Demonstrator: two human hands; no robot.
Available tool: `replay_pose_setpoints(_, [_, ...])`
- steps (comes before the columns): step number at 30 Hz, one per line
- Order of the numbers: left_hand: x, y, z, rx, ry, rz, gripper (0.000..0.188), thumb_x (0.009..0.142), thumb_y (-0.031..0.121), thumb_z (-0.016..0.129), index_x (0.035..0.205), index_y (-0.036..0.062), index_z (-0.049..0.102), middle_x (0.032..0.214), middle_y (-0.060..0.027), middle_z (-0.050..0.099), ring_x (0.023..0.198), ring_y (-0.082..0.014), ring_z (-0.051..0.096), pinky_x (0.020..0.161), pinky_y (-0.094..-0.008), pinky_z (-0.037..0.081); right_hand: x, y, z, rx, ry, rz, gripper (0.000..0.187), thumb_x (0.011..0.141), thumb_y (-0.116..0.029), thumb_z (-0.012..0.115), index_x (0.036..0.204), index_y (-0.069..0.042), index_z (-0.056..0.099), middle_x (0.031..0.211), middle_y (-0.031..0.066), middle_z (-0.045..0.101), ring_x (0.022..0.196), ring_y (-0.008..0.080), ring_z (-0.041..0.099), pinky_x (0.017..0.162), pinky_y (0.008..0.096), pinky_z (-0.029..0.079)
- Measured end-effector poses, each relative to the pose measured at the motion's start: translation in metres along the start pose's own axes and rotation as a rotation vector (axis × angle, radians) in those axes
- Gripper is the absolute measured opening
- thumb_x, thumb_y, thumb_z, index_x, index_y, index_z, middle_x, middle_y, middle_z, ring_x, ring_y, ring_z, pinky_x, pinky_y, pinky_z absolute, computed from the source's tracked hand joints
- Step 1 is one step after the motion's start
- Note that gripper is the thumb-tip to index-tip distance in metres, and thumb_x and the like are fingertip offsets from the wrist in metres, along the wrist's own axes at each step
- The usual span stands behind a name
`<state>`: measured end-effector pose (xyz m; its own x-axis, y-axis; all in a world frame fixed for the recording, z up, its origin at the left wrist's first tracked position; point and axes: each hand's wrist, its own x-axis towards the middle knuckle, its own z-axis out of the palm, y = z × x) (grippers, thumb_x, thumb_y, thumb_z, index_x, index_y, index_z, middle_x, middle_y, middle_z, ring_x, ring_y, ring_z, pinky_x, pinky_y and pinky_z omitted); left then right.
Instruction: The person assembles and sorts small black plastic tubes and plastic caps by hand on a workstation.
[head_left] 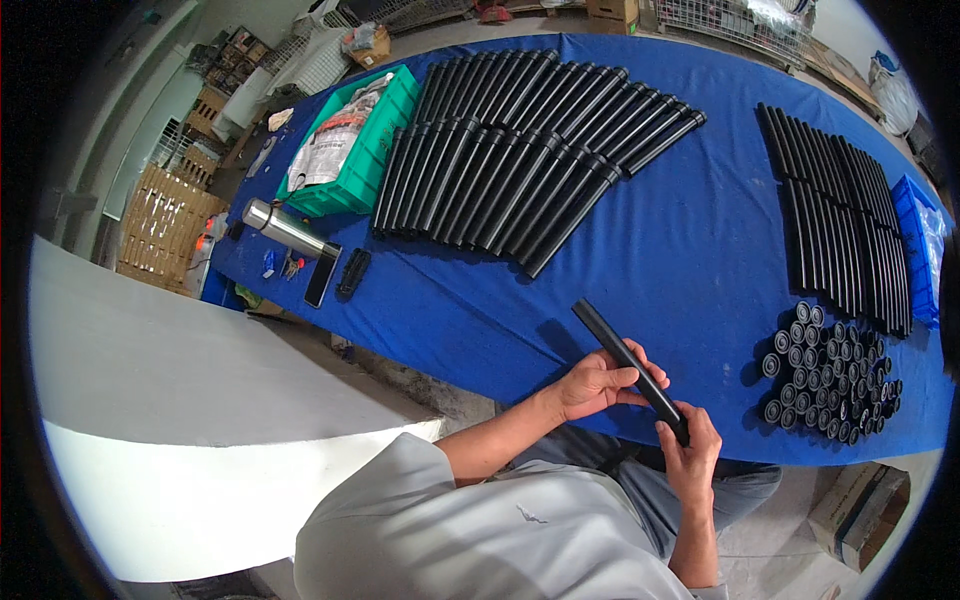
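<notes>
A black tube [648,391] slants from 11 to 5 o'clock above the near edge of the blue bench [700,250]. The left hand [600,387], its forearm coming from 8 o'clock, grips mid-length, thumb on the near side, fingers beneath. The right hand [690,447], forearm rising from 6 o'clock, is clamped on the lower end. Outward lie rollers [832,378] at 3 o'clock, rods [840,220] at 2, long tubes [510,150] at 11 and a green crate [345,200] at 10.

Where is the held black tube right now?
In the head view, the black tube is right of centre over the blue tablecloth, left hand at its middle, right hand at its near end.
</notes>
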<state>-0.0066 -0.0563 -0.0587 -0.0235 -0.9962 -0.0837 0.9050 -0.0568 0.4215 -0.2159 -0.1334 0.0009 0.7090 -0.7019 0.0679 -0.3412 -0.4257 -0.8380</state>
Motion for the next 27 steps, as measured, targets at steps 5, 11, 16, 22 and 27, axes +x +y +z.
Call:
replay_pose_setpoints(5, [0.000, -0.001, 0.000, 0.010, 0.015, 0.001, 0.021, 0.096, 0.009, 0.062, 0.116, 0.0109, 0.055, 0.123, -0.0163, 0.063, 0.127, -0.0337, 0.055, 0.104, -0.0501, 0.051, 0.000, 0.002, 0.004, -0.006, 0.033, -0.036, 0.027, 0.083, -0.005, 0.073, 0.106, 0.004, 0.062, 0.078, 0.0136, 0.056, 0.063, 0.0255, 0.055, 0.057, 0.0360, 0.043])
replay_pose_setpoints(11, [-0.002, -0.001, 0.001, 0.043, 0.033, 0.010, 0.021, 0.096, 0.009, 0.061, 0.116, 0.0113, 0.055, 0.124, -0.0162, 0.063, 0.128, -0.0338, 0.055, 0.104, -0.0496, 0.052, 0.000, 0.004, 0.005, -0.027, 0.037, -0.050, 0.027, 0.082, -0.003, 0.073, 0.106, 0.004, 0.062, 0.081, 0.0145, 0.057, 0.065, 0.0269, 0.056, 0.058, 0.0360, 0.044])
replay_pose_setpoints(16, [0.001, 0.001, 0.005, -0.005, 0.048, -0.005, 0.020, 0.096, 0.008, 0.062, 0.116, 0.0112, 0.056, 0.124, -0.0164, 0.064, 0.128, -0.0335, 0.055, 0.103, -0.0498, 0.051, -0.002, 0.010, 0.012, -0.071, 0.109, -0.039, 0.031, 0.081, -0.008, 0.074, 0.108, 0.002, 0.063, 0.082, 0.0132, 0.056, 0.073, 0.0251, 0.059, 0.063, 0.0324, 0.046])
replay_pose_setpoints(22, [0.000, 0.001, -0.003, -0.029, 0.001, 0.000, 0.020, 0.096, 0.008, 0.062, 0.116, 0.0108, 0.056, 0.122, -0.0170, 0.064, 0.128, -0.0338, 0.055, 0.105, -0.0513, 0.050, -0.004, -0.002, 0.004, 0.199, -0.020, 0.249, 0.028, 0.082, -0.006, 0.075, 0.107, 0.004, 0.064, 0.077, 0.0096, 0.062, 0.069, 0.0157, 0.063, 0.061, 0.0293, 0.050])
replay_pose_setpoints(27, [-0.001, 0.000, -0.003, -0.008, 0.007, -0.002, 0.020, 0.096, 0.008, 0.062, 0.115, 0.0109, 0.057, 0.120, -0.0169, 0.065, 0.127, -0.0349, 0.055, 0.106, -0.0522, 0.048, -0.004, 0.003, 0.007, 0.320, -0.022, 0.228, 0.026, 0.085, -0.008, 0.074, 0.105, 0.005, 0.064, 0.069, 0.0034, 0.061, 0.054, 0.0077, 0.056, 0.049, 0.0238, 0.044])
